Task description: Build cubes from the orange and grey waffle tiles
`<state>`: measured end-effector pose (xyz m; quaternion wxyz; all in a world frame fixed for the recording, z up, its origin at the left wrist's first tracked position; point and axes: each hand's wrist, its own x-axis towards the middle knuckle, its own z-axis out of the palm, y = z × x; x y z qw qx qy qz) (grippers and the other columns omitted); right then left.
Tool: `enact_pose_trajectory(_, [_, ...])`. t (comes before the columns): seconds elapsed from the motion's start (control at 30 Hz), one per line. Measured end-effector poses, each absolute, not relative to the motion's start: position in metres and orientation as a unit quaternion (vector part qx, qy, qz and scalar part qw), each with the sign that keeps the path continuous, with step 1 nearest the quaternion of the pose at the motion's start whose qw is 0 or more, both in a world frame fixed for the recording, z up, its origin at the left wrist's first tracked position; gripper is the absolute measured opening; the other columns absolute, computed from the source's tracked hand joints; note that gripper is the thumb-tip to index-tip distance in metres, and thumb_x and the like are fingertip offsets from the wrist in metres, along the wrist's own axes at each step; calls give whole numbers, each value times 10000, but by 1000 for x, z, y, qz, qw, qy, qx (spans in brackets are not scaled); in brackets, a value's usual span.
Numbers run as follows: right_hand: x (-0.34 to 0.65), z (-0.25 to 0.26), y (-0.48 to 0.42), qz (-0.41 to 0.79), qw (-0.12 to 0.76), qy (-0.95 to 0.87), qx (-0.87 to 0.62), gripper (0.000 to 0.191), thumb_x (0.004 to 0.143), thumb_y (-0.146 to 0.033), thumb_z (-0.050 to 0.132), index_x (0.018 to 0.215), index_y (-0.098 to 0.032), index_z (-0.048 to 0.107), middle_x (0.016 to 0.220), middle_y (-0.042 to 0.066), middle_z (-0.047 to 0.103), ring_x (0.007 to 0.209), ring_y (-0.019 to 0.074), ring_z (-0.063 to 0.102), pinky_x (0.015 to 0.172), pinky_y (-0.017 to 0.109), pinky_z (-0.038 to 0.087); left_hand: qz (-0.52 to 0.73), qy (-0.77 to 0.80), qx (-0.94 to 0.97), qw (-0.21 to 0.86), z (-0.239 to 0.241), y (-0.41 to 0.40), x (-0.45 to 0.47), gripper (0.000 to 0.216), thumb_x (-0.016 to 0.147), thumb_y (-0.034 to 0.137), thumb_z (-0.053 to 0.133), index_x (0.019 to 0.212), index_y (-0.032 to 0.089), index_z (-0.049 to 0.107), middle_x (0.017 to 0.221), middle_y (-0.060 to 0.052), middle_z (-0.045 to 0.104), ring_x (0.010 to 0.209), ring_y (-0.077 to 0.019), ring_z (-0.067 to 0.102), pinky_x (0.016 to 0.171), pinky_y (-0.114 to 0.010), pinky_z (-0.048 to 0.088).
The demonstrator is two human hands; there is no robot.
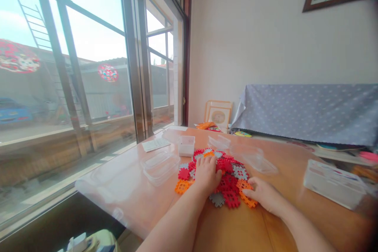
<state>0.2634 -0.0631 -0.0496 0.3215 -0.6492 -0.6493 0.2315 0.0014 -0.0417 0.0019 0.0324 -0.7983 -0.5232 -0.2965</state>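
- A heap of red, grey and orange toothed plastic tiles lies mid-table on the brown wooden table.
- The left hand rests palm-down on the heap, thumb apart; any grip is hidden.
- The right hand touches an orange toothed tile at the heap's right edge; I cannot tell whether it grips.
- Left of the heap: a clear rectangular plastic box.
- Behind: a small whitish square box.
- Far right: a translucent white box, contents unclear.
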Motion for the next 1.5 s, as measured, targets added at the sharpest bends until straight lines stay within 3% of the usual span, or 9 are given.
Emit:
enact_pose_trajectory(0.23, [251,-40,-64,282,391,-624,-616,526,716,-422,676,1175,-173,613,558,-74,527,535,145,516,553,256,362,-262,-522,-811,26,5,-36,-5,319,916,355,501,1203,260,603,1246,-94,622,1188,-280,532,1103,-494,321])
enact_pose_trajectory(0.37, [255,-36,-61,301,412,-602,-614,478,742,-416,632,1149,-167,638,587,-52,559,556,150,541,562,264,378,-256,-517,-816,24,8,-36,-4,226,939,340,476,1064,248,641,1185,-91,641,1148,-266,551,1096,-490,314])
enact_pose_trajectory(0.6, [260,-29,-61,363,456,-556,-593,393,749,-402,642,1053,-161,700,905,79,744,789,209,659,661,296,481,-271,-503,-820,16,12,-37,-3,269,979,311,414,1087,255,654,1141,-83,660,1108,-242,571,1063,-447,340])
enact_pose_trajectory(0.8, [253,-25,-68,374,430,-549,-611,433,788,-405,595,1121,-145,692,760,40,717,626,159,621,608,269,444,-292,-492,-820,9,11,-35,-3,260,981,331,431,1103,256,648,1140,-78,663,1103,-243,575,1038,-423,375])
enact_pose_trajectory(0.9, [258,-25,-65,359,431,-548,-620,451,792,-407,573,1153,-163,689,822,44,735,656,167,641,621,267,453,-309,-486,-818,5,12,-38,-1,279,977,333,441,1171,265,630,1180,-76,655,1138,-251,562,1037,-418,387])
enact_pose_trajectory(1.03, [276,-31,-58,239,407,-554,-686,333,797,-370,519,1000,-201,721,944,51,750,826,206,658,653,266,447,-315,-451,-835,-12,16,-44,4,297,972,327,438,1182,272,640,1147,-72,661,1115,-249,569,1001,-399,425])
enact_pose_trajectory(1.23, [280,-39,-59,194,331,-595,-706,301,792,-466,602,678,-198,677,654,6,673,653,174,576,592,257,335,-273,-394,-877,-32,19,-52,12,294,940,349,486,1164,292,668,1103,-54,679,1089,-249,572,986,-394,437])
enact_pose_trajectory(1.37, [267,-39,-62,210,319,-625,-681,314,812,-476,600,699,-197,687,653,1,670,640,166,571,618,263,363,-256,-352,-900,-21,14,-54,13,495,831,580,638,1238,299,647,1214,-56,662,1164,-287,535,1083,-449,371])
enact_pose_trajectory(1.5, [257,-40,-62,274,356,-632,-632,265,793,-409,624,895,-185,722,770,25,720,715,182,622,666,267,429,-245,-344,-907,-3,8,-52,13,782,636,753,727,1267,299,637,1361,-70,585,1294,-351,438,1187,-538,215])
